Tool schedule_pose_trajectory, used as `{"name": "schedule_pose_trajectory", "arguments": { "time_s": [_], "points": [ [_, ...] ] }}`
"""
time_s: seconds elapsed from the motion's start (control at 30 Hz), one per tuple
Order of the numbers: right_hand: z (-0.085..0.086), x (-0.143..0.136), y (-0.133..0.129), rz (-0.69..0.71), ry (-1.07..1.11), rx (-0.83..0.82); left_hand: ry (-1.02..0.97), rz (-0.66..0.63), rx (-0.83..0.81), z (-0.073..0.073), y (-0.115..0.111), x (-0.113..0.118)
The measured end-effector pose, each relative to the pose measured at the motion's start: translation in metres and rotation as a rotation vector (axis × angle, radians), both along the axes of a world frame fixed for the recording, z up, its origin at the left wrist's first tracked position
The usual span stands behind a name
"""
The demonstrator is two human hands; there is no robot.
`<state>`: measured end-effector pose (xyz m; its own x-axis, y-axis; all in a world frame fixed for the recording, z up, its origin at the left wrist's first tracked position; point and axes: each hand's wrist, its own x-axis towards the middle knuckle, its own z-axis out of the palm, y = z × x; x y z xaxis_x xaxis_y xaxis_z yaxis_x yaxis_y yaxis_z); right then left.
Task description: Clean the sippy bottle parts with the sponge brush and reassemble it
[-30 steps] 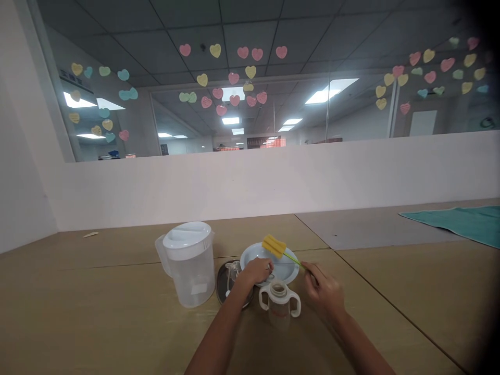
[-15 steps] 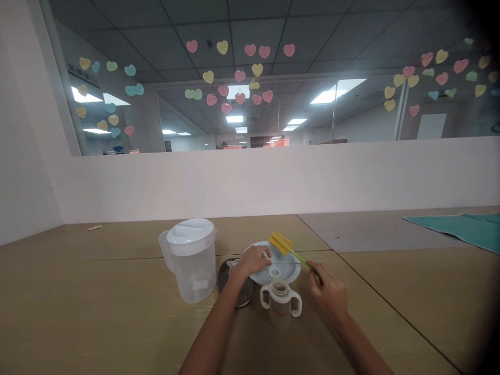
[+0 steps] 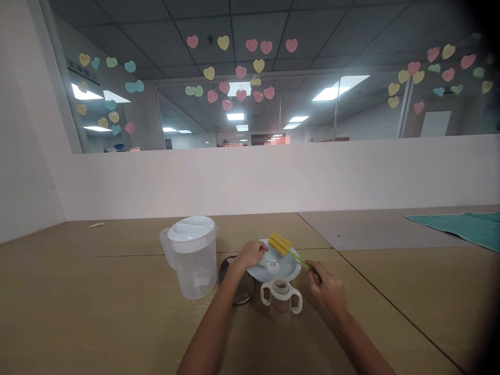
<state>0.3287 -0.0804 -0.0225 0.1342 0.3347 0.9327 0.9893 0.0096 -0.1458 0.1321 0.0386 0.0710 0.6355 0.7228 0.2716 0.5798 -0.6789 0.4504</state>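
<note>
My right hand (image 3: pixel 328 287) is closed around the green handle of a bottle brush (image 3: pixel 280 244). Its yellow sponge head points up and left, over the white bowl (image 3: pixel 296 266). At the bowl's left side, my left hand (image 3: pixel 253 253) pinches the translucent end of a bottle nipple with a white ring (image 3: pixel 272 267); the fingertips partly hide it. Between my forearms a clear baby bottle (image 3: pixel 280 308) with two white handles stands upright, its mouth uncovered. Under my left wrist lies a dark round tray (image 3: pixel 245 294), partly covered, with a small pale piece near its far rim.
To the left stands a clear plastic pitcher (image 3: pixel 195 265) with a white lid. A teal cloth (image 3: pixel 469 229) lies at the far right of the table. The white wall (image 3: pixel 250 182) below a window borders the back, and a small flat scrap (image 3: pixel 96 225) rests near it.
My left fingers have closed on the bottle nipple, and its white ring has shifted slightly left and tilted. My right hand still holds the brush in nearly the same place.
</note>
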Motion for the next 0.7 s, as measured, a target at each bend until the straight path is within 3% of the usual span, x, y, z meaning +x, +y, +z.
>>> {"name": "schedule_pose_trajectory", "arguments": {
  "time_s": [0.3, 0.47, 0.63, 0.7],
  "points": [
    [0.000, 0.000, 0.001, 0.204, -0.023, 0.000, -0.285, 0.038, 0.036, 0.016, 0.002, -0.004],
    [0.004, -0.001, -0.001, 0.218, -0.028, -0.002, -0.366, 0.001, 0.043, 0.020, -0.003, 0.001],
    [0.003, 0.001, -0.001, 0.178, -0.060, -0.017, -0.367, 0.028, 0.100, 0.033, -0.018, -0.001],
    [0.002, 0.002, -0.001, 0.149, -0.078, -0.011, -0.190, 0.090, 0.141, 0.040, -0.024, -0.009]
  ]
}}
